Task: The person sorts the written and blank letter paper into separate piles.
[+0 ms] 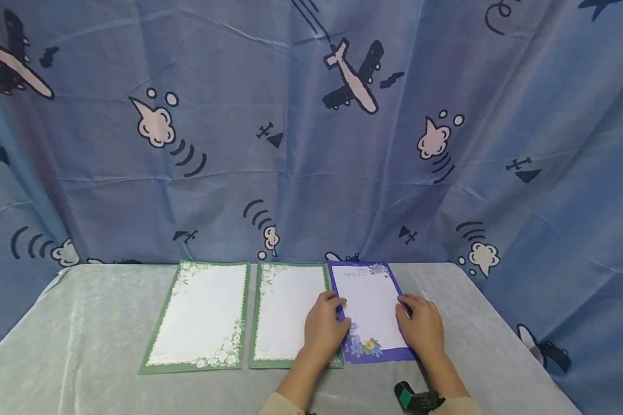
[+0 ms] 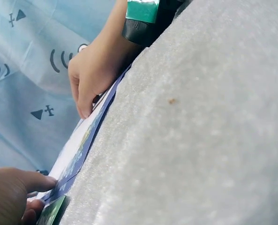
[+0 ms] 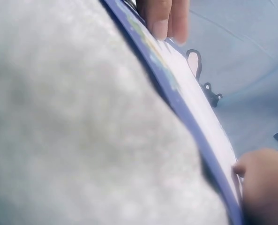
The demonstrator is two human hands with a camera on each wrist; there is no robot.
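A purple-bordered sheet of paper (image 1: 368, 305) with blue and yellow flowers lies at the right of a row of sheets. Its lower edge looks doubled, as if another purple sheet is beneath. My left hand (image 1: 323, 325) grips its left edge, thumb over the border, and lies partly above the middle green-bordered sheet (image 1: 285, 311). On the opposite edge my right hand (image 1: 421, 325) holds the purple sheet between thumb and fingers. In the left wrist view the left thumb (image 2: 42, 182) presses on the border. The fingertips under the paper are hidden.
Another green-bordered sheet (image 1: 202, 311) with white flowers lies at the left. A pale plush cloth covers the table (image 1: 98, 323). Behind it hangs a blue curtain (image 1: 228, 144) printed with airplanes. A black and green band (image 1: 417, 399) is on the right wrist.
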